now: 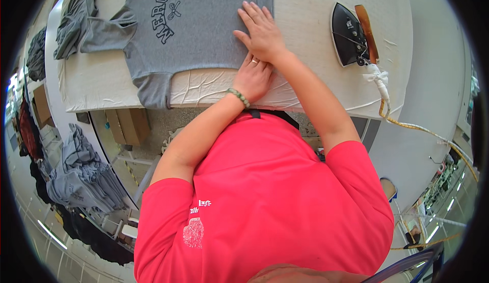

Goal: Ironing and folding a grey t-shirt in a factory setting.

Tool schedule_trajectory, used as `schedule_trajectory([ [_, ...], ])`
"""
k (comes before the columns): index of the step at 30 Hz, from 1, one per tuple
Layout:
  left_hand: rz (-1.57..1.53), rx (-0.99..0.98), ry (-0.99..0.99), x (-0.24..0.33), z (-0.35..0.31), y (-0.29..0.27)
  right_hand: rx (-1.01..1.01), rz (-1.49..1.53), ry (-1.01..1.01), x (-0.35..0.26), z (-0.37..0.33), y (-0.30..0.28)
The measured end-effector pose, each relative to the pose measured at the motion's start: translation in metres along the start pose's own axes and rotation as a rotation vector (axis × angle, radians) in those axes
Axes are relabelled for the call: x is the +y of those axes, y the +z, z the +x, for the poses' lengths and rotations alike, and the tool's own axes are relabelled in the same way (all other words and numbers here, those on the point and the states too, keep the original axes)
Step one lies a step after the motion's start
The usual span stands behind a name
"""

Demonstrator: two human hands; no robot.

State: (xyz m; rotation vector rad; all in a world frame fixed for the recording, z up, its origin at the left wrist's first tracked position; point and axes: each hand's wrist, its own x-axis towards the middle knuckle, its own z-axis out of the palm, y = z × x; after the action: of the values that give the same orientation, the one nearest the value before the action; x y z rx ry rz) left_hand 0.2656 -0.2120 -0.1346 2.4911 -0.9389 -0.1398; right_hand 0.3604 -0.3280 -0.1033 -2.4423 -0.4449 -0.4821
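A grey top (pixel 204 33) with dark lettering and a bow motif lies spread on the pale padded ironing table (pixel 321 84). Its hem edge runs along the right side, under my hands. My right hand (pixel 262 34) rests flat on that edge with the fingers spread. Just below it, my left hand (pixel 253 81), with a ring and a beaded bracelet, lies at the near corner of the hem. The left fingers point away from me, and their tips are partly covered by the right hand.
An iron (pixel 349 36) with a brown handle rests on the table's right side, its wrapped hose (pixel 423 129) trailing off to the right. More grey garments (pixel 76 18) are bunched at the left end. Below left hangs a stack of grey garments (pixel 86 176); a cardboard box (pixel 127 125) sits under the table.
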Motion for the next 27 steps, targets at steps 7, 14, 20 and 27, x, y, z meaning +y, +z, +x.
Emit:
schedule_trajectory([
  [7,-0.201,0.332,-0.030,-0.027,-0.026,-0.052,-0.088,0.322,0.597,0.001,-0.062,-0.054],
  [14,-0.146,0.293,0.052,-0.039,0.002,-0.041,-0.313,0.317,0.744,-0.012,-0.094,-0.058],
  [20,-0.189,0.253,0.035,-0.042,0.003,-0.039,-0.129,0.457,0.679,-0.020,-0.093,-0.052],
  [27,-0.290,0.185,-0.025,-0.048,0.008,-0.038,-0.291,0.428,0.627,-0.010,-0.091,-0.044],
])
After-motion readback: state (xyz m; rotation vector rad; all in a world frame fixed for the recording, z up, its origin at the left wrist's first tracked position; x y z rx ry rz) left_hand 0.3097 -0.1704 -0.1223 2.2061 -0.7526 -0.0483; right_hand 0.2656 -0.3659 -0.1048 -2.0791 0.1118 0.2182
